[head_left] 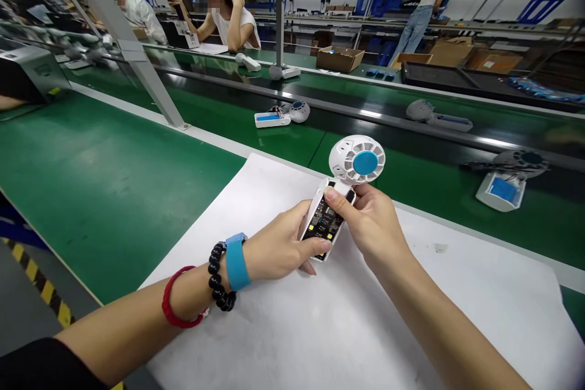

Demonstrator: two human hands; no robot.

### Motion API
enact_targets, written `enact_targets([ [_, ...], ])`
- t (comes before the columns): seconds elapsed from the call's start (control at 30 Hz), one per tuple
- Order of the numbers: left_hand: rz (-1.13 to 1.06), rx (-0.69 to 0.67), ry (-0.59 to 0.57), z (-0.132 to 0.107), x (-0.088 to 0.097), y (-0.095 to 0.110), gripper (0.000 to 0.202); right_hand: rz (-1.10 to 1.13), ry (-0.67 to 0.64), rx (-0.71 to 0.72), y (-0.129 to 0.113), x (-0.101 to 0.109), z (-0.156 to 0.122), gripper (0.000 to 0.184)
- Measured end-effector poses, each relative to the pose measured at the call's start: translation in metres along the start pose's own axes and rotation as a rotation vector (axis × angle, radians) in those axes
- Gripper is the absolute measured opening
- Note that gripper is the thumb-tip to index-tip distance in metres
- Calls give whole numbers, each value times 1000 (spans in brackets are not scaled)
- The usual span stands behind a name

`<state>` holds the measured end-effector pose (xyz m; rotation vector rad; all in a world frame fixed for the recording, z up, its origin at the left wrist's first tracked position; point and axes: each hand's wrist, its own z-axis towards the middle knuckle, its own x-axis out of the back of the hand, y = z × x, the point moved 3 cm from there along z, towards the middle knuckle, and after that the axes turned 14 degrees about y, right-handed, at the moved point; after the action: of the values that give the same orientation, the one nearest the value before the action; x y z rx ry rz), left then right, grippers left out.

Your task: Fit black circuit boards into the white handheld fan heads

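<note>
Both my hands hold a white handheld fan [337,166] above a white sheet [292,329]. Its round head has a vented cage with a blue disc [365,163] in the centre and tilts up, away from me. The handle lies open, showing a black circuit board [323,219] with small yellow squares. My left hand [286,241] is closed round the lower handle, thumb across the board's bottom end. My right hand [370,216] grips the upper handle near the neck, its thumb pressing the board's top; its other fingers are partly hidden behind.
Beyond the sheet runs a green conveyor belt [219,111] carrying several fans, one with a blue battery [504,187]. A slanted metal post [132,55] rises at left. Across the line, people sit near a cardboard box [340,58]; another person stands at the back right.
</note>
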<state>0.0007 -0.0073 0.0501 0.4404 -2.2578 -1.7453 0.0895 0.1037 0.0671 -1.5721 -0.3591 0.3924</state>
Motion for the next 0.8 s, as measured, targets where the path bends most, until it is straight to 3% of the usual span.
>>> enact_targets([
  [0.2,42,3,75,-2,0,1,50,0,0,31,-1,1,0,43],
  [0.4,-147,-2,-32,-2,2,11,56,-93,-160,8,-2,0,-1,50],
  [0.47,-219,-6,17,0,6,11,57,-65,-289,-3,-2,-8,-8,53],
  [0.57,-245,5,180,5,15,9,59,-75,-462,33,-3,-22,-23,53],
  [0.7,-190,-163,351,8,27,14,51,-178,-378,105,4,-31,-37,52],
  [0.8,-167,-248,381,6,29,19,47,-219,-296,152,12,-34,-41,54],
])
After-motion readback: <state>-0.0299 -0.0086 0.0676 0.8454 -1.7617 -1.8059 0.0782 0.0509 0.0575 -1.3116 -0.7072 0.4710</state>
